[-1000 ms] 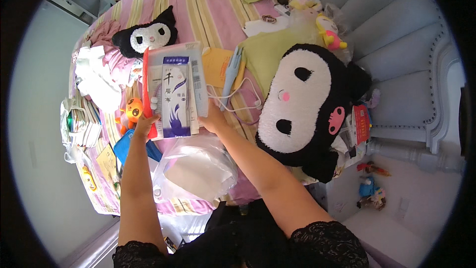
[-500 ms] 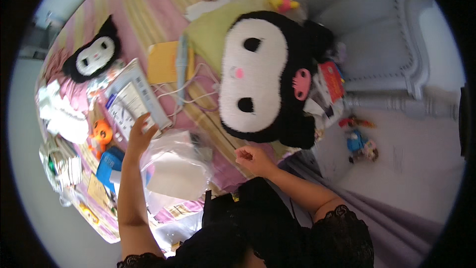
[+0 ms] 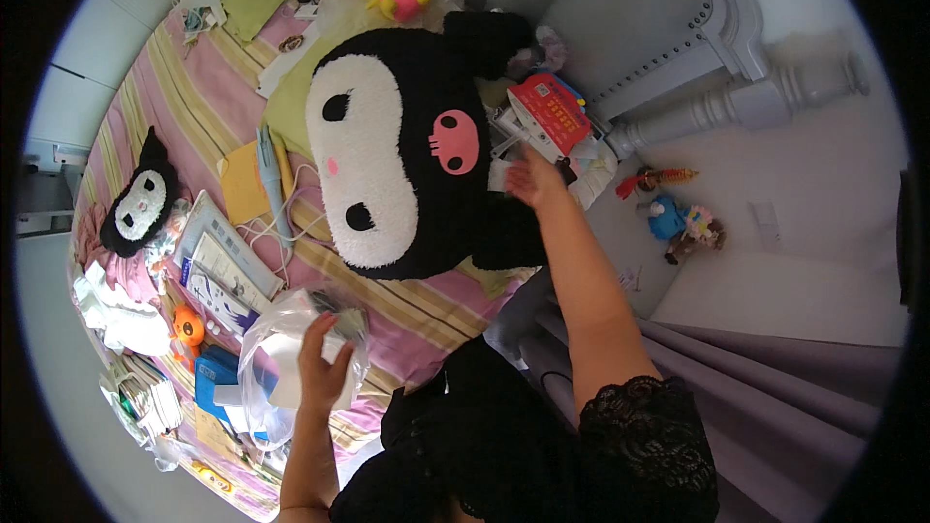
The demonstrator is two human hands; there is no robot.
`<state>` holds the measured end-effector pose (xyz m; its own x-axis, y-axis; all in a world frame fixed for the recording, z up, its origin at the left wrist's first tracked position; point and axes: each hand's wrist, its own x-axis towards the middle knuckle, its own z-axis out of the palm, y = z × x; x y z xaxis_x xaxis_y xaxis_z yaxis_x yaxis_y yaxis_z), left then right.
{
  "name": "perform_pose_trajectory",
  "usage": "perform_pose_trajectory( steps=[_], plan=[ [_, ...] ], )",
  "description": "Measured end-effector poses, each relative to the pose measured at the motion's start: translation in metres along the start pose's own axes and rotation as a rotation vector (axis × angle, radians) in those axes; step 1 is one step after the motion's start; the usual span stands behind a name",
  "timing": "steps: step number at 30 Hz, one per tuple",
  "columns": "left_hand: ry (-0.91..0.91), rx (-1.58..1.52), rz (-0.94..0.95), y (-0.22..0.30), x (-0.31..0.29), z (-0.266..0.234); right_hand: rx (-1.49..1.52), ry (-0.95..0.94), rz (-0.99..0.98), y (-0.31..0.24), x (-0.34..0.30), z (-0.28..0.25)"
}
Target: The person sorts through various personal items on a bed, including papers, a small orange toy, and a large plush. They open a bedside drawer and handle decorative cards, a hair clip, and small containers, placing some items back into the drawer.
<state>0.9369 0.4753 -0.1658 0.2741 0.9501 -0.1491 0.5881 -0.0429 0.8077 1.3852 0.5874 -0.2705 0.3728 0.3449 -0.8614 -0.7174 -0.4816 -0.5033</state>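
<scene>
My left hand (image 3: pixel 325 368) hovers over a clear plastic bag (image 3: pixel 254 378) at the near edge of the bed, thumb and fingers apart. Pale, flat, sheet-like contents show through the bag. My right hand (image 3: pixel 533 177) reaches to the far right, beside a big black-and-white plush cushion (image 3: pixel 373 155) with a pink skull patch. Its fingers are loosely stretched out next to a small white piece (image 3: pixel 499 175), and whether they touch it is hard to see. Just beyond them stands a red box (image 3: pixel 550 114) among small loose things.
On the striped bedspread lie a smaller black plush (image 3: pixel 142 203), a boxed item (image 3: pixel 232 257), a pale blue wand-like appliance (image 3: pixel 271 179) with a white cord, an orange toy (image 3: pixel 188 326) and a blue case (image 3: pixel 215 376). The grey headboard (image 3: pixel 620 24) borders the right; dolls (image 3: pixel 683 223) lie beyond.
My right hand has moved from the bed's near edge up and right to the pile beside the big cushion. My left hand has gone from the boxed item to the plastic bag. The view has shifted.
</scene>
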Motion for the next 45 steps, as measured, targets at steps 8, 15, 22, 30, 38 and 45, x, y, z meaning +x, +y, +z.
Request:
perform_pose_trajectory(
  steps=[8, 15, 22, 30, 38, 45],
  plan=[
    [-0.13, -0.011, 0.134, 0.074, 0.033, 0.042, -0.054, 0.047, -0.683, 0.024, -0.009, 0.017],
    [0.026, -0.73, -0.119, 0.091, 0.049, 0.06, -1.023, -0.239, -1.792, 0.13, -0.167, 0.033],
    [0.273, -0.961, -0.366, 0.009, 0.104, 0.047, -1.163, -0.497, -1.551, 0.202, -0.231, 0.015],
    [0.28, -0.494, -0.794, -0.1, 0.102, 0.038, -1.499, -0.259, -0.725, 0.187, -0.211, -0.15],
    [0.208, 0.449, 0.186, -0.067, -0.032, 0.004, -2.042, -0.243, 0.052, 0.233, -0.205, -0.416],
    [0.196, 1.361, -0.347, -0.126, -0.103, -0.105, -2.57, -0.057, 0.517, 0.329, -0.191, -0.546]
  ],
)
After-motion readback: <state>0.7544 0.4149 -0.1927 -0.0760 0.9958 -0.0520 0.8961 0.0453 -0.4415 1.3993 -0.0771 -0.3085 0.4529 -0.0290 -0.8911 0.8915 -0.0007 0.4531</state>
